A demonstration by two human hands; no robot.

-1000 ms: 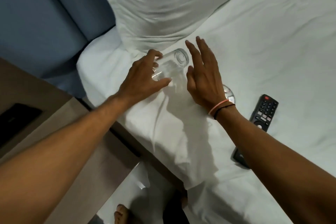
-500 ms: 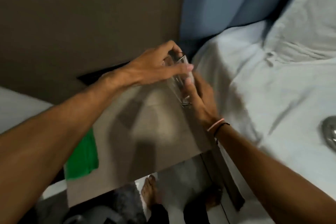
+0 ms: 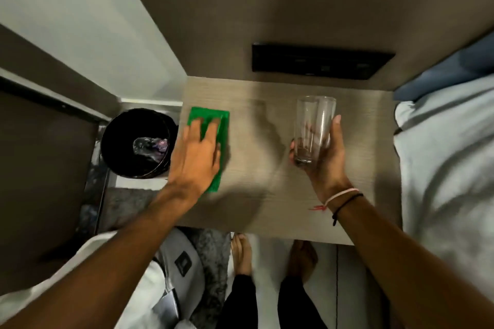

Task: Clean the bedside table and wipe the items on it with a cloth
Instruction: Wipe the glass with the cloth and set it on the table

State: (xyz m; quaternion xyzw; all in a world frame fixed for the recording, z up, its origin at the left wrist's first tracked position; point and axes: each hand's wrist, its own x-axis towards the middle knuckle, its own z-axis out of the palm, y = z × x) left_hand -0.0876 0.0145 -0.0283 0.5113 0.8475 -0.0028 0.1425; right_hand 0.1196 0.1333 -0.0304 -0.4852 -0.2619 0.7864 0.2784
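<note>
A beige bedside table (image 3: 267, 181) fills the middle of the view. A clear drinking glass (image 3: 312, 128) is held upright above its right half, with my right hand (image 3: 323, 157) wrapped around its lower part. A green cloth (image 3: 211, 120) lies flat at the table's left edge. My left hand (image 3: 196, 157) rests palm down on the cloth, fingers spread over it and covering most of its near half.
A black waste bin (image 3: 133, 141) with a crumpled wrapper inside stands left of the table. A dark switch panel (image 3: 320, 61) is on the wall behind. The white bed (image 3: 449, 181) borders the table's right side. My bare feet (image 3: 240, 254) are below the front edge.
The glass went from lying on the bed to being held upright over the table by my right hand alone. My left hand left the glass and came down on the green cloth.
</note>
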